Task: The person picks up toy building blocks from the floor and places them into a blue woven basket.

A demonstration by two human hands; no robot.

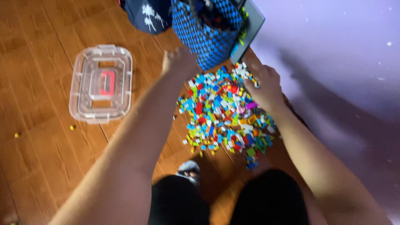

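Down on the wooden floor (37, 158), a bright heap of small building bricks (225, 114) lies spread between the person's arms. The right hand (264, 85) rests on the far edge of the heap, fingers curled down among the pieces; whether they pinch one I cannot tell. The left hand (179, 62) hovers beyond the pile, beside the blue woven basket (206, 39), blurred, its grip unclear. A clear plastic lid (101, 83) lies well apart to the left. It looks like sorting through the bricks; picking one cleanly calls for a fine pinch in a crowded heap.
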